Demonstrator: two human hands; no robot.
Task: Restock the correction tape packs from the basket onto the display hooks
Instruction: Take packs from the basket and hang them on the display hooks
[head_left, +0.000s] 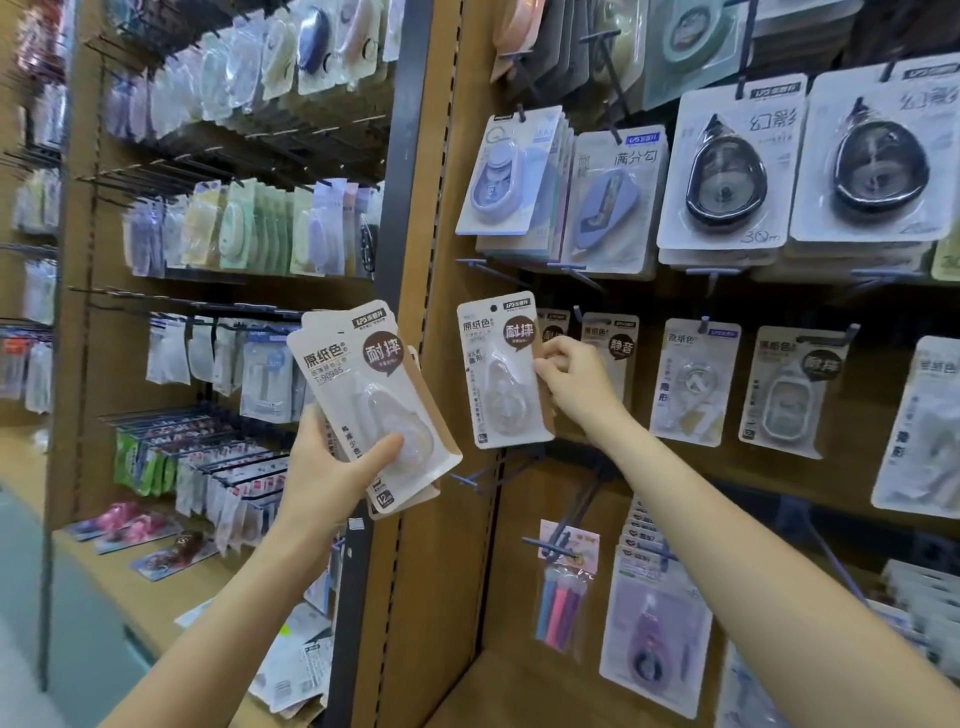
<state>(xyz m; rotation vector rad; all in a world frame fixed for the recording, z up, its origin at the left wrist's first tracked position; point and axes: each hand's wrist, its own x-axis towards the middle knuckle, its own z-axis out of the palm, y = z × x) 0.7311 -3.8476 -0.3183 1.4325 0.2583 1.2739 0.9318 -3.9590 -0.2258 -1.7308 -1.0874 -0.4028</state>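
Pack in play: your right hand (574, 382) holds one correction tape pack (501, 376) up against the board, in front of the row of matching packs.
Right fingers: curled onto the pack's right edge, pinching the card between thumb and fingertips.
Hang hole: the dark dot (494, 308) at the pack's top sits clear of your fingers; I judge that this is what must meet the hook.
Hook: I cannot tell which peg you are aiming at, since the pack covers it; the hung pack (613, 353) just behind your hand suggests that row.
Spare stack: your left hand (332, 467) grips a few more packs (371, 405), fanned and tilted, near the upright (397, 156) between the two bays.
Left fingers: thumb pressed on the front blister, the other fingers wrapped behind the cards.
Weight: likely very light, card plus a small plastic dispenser.
Stiffness: the card looks thin and should bend if you squeeze hard; the clear blister is the firmer part.
Slip: the glossy fronts may slide over each other, so watch the fanned stack.
Where to hold: stay on the side edge, low enough to leave the hole free.
Basket: not in view.
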